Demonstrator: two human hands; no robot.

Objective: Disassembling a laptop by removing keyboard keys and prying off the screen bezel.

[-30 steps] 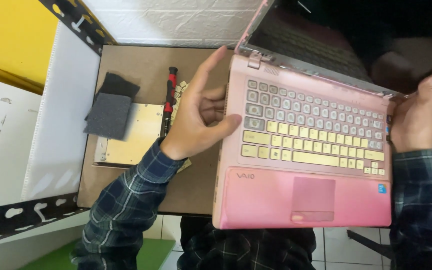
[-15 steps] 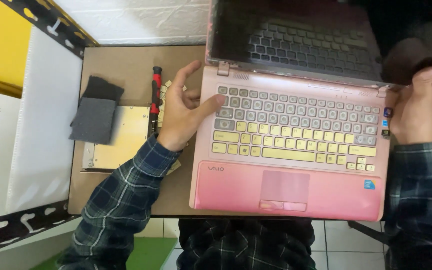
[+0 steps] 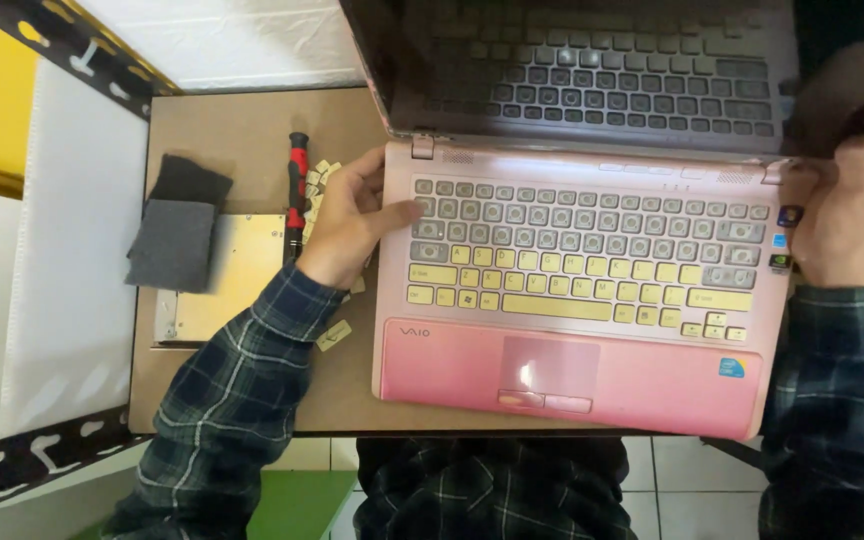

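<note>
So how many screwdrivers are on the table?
1. The red-and-black screwdriver lies beside the left hand, left of the pink laptop. Others may be hidden underneath.

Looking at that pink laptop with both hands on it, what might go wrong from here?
1. Loose key caps lie on the table by the left hand; a sleeve might sweep them off the edge.
2. The laptop has its front edge at the table's rim, so a pull toward the person may tip it.
3. The right hand grips near the hinge corner; forcing the screen could strain it.
</note>
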